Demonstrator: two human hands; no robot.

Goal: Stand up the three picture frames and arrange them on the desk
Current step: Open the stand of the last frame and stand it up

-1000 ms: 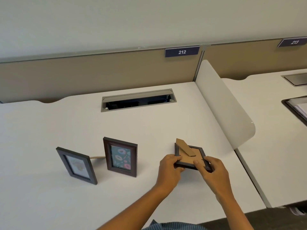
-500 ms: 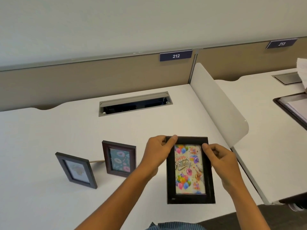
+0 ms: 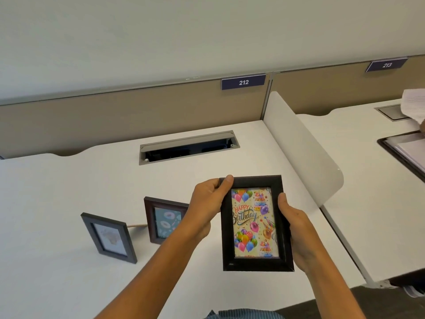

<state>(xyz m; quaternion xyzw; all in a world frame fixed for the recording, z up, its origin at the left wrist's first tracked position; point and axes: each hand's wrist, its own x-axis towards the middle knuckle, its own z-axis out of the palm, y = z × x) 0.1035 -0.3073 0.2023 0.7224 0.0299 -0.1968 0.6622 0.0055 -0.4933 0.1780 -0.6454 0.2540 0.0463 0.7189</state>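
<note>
Third frame [image 3: 255,223] up off the desk [image 3: 57,284], held in portrait with the birthday picture facing the wearer, long axis running near to far in the view; left hand [image 3: 208,211] closed on the far-left corner, thumb over the front moulding, fingers behind; right hand [image 3: 296,236] closed along the right edge, thumb on the front, rest of the hand wrapped behind and under; both grips firm on the frame, neither hand free; back stand hidden behind the frame, so cannot tell whether folded out or flat. Two frames done, by the look of it: grey frame [image 3: 109,237] standing at the left with its prop showing behind, brown frame [image 3: 164,219] standing just right of it, partly covered by the left wrist, the two near each other but apart. Bare desk directly below and to the right of the held frame, up to the white divider [image 3: 305,153], likely the spot for the last one. Key relation: held frame right of the brown one, hanging above the open patch, bottom edge nearest the desk; probably only a lowering and a tilt back needed, right hand better placed to steady the base, left to check the stand; risk of clipping the brown frame if drifting left
</note>
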